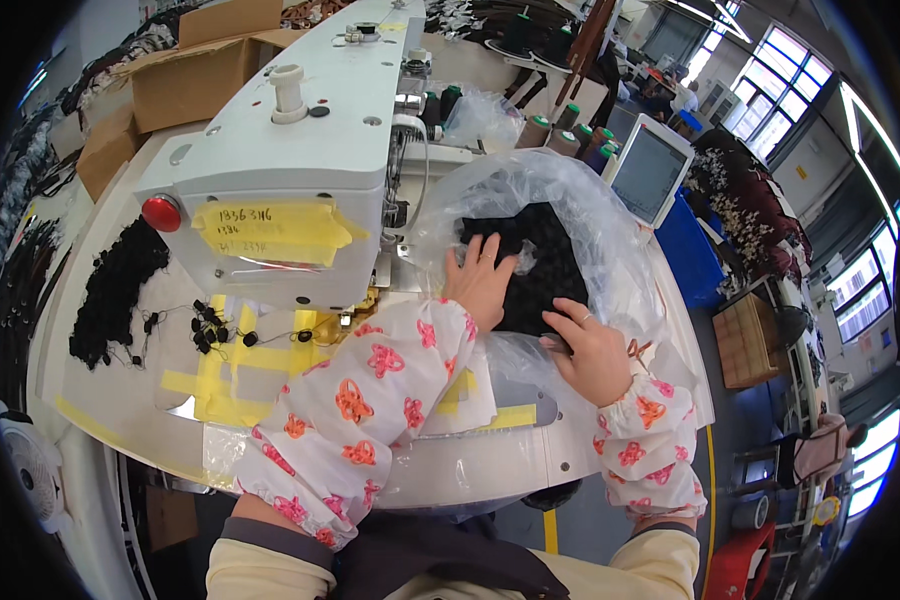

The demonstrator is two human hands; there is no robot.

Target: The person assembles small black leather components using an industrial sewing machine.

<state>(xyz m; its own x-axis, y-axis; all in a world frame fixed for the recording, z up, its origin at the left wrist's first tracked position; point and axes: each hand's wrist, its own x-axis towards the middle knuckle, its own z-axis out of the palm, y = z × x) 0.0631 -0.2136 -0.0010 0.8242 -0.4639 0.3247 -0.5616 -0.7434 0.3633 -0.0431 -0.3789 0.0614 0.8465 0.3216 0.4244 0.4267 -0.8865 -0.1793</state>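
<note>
A clear plastic bag [620, 230] lies spread on the white sewing table [500, 460], to the right of the machine. Inside its opening is a heap of small black pieces [550, 265], too fine to tell apart. My left hand [480, 285] rests on the heap's left side, fingers spread and palm down. At the heap's lower right edge, my right hand [590, 350] touches the black pieces with fingers apart and slightly bent. The white sewing machine [270, 170] stands beside my left forearm.
Left of the machine lies a pile of black pieces [120, 295], with some strung on threads toward yellow tape. A tablet-like screen [652, 172] stands at the back right, near thread cones [565, 135]. An open cardboard box [195, 80] sits behind the machine.
</note>
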